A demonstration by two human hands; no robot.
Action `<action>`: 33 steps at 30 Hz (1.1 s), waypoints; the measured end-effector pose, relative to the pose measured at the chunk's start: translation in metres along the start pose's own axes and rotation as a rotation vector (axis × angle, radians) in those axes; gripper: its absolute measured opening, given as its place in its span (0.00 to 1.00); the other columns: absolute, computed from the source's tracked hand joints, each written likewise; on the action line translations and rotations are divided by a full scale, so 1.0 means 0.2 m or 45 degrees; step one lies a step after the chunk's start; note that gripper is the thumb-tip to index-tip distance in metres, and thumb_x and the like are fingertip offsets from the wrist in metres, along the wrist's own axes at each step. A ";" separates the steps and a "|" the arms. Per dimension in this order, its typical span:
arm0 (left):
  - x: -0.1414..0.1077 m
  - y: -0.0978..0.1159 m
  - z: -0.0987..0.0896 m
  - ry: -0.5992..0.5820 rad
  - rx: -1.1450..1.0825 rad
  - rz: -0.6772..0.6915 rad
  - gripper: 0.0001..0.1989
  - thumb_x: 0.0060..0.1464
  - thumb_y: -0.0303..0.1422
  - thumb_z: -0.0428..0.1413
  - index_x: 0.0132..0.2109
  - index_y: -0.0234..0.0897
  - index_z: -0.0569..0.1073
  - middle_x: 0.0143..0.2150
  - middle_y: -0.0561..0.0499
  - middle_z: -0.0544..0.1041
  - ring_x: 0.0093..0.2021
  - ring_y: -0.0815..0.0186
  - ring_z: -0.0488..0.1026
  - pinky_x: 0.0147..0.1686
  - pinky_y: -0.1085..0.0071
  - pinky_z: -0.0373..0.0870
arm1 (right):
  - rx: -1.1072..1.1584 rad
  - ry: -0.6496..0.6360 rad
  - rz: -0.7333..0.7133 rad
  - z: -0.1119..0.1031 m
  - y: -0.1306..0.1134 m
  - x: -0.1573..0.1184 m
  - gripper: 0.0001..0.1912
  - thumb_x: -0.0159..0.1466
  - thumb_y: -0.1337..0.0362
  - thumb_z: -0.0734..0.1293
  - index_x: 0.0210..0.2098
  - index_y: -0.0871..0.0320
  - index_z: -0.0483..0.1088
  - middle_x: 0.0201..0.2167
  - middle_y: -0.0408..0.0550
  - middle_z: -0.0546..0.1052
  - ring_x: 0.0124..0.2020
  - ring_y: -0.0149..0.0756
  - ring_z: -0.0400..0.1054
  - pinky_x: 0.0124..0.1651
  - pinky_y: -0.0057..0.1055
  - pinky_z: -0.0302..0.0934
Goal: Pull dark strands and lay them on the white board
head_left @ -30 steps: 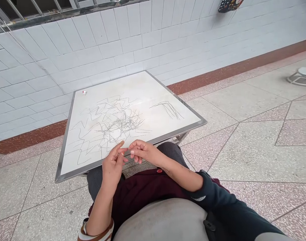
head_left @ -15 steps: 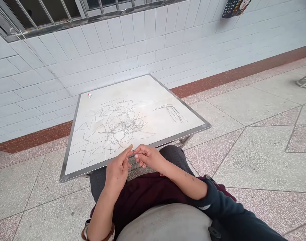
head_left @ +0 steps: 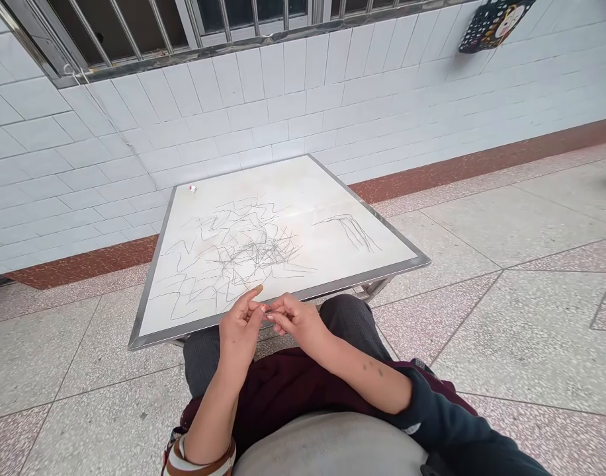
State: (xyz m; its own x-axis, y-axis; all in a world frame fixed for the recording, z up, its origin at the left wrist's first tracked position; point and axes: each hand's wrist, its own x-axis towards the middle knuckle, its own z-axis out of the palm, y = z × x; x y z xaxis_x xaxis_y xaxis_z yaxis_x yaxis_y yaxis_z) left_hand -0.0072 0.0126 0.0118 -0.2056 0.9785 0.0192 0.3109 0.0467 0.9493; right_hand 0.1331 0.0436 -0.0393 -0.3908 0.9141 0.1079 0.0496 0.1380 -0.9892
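Over the near edge of a white table [head_left: 283, 178] with a grey metal rim, my left hand [head_left: 240, 330] and my right hand [head_left: 303, 324] meet fingertip to fingertip. Both hands are closed in a pinch. Something small and dark, perhaps with a bit of red, shows between the fingertips, too small to name. Many thin dark strands [head_left: 253, 251] lie tangled on the left and middle of the tabletop. A smaller bunch of strands [head_left: 352, 228] lies on the right side. A small white and red object [head_left: 192, 189] sits near the far left corner.
Behind the table stands a white tiled wall [head_left: 184, 145] with a barred window [head_left: 164, 26]. A dark patterned bag [head_left: 496, 25] hangs on the wall at the upper right. My knees are under the table's near edge, above a speckled floor [head_left: 531, 330].
The view has shifted, so the table appears slightly farther right and the wall lower. My left thumb and forefinger have closed together against my right fingertips.
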 end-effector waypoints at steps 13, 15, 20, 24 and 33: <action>0.03 -0.05 -0.04 -0.019 -0.165 -0.003 0.24 0.51 0.35 0.58 0.56 0.38 0.71 0.32 0.52 0.77 0.37 0.65 0.74 0.46 0.66 0.68 | -1.052 0.062 -0.637 0.01 0.01 -0.05 0.12 0.68 0.67 0.57 0.49 0.59 0.67 0.34 0.52 0.77 0.34 0.38 0.72 0.35 0.31 0.65; 0.03 -0.05 -0.06 -0.033 -0.208 -0.025 0.25 0.50 0.35 0.59 0.56 0.37 0.70 0.31 0.52 0.77 0.36 0.65 0.74 0.45 0.66 0.69 | -1.014 0.044 -0.639 0.01 0.01 -0.05 0.12 0.68 0.67 0.58 0.50 0.59 0.66 0.36 0.52 0.77 0.35 0.38 0.72 0.36 0.32 0.65; 0.05 -0.03 -0.09 -0.054 -0.265 -0.040 0.26 0.49 0.36 0.59 0.56 0.36 0.70 0.33 0.51 0.78 0.35 0.65 0.75 0.43 0.66 0.70 | -0.811 -0.068 -0.560 -0.03 0.00 -0.04 0.13 0.67 0.63 0.62 0.51 0.56 0.65 0.35 0.48 0.78 0.37 0.37 0.73 0.40 0.33 0.66; 0.05 -0.02 -0.11 -0.042 -0.244 -0.058 0.25 0.49 0.36 0.59 0.55 0.36 0.71 0.32 0.51 0.78 0.34 0.64 0.75 0.40 0.67 0.70 | -0.911 -0.131 -0.657 -0.07 -0.01 -0.04 0.10 0.67 0.62 0.62 0.47 0.57 0.68 0.37 0.50 0.77 0.36 0.38 0.71 0.39 0.33 0.64; 0.05 -0.04 -0.13 -0.083 -0.210 -0.092 0.25 0.48 0.35 0.59 0.54 0.35 0.72 0.31 0.51 0.78 0.32 0.66 0.74 0.39 0.67 0.70 | -1.184 -0.214 -0.801 -0.05 -0.03 -0.05 0.09 0.68 0.63 0.60 0.44 0.60 0.69 0.29 0.49 0.74 0.32 0.37 0.67 0.36 0.33 0.60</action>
State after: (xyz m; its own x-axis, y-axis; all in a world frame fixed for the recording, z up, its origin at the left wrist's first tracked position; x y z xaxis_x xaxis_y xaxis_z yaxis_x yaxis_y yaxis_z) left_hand -0.0361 0.0170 0.0125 -0.1597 0.9849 -0.0663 0.1402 0.0891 0.9861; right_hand 0.1465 0.0371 -0.0334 -0.7027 0.5292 0.4757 0.4366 0.8485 -0.2989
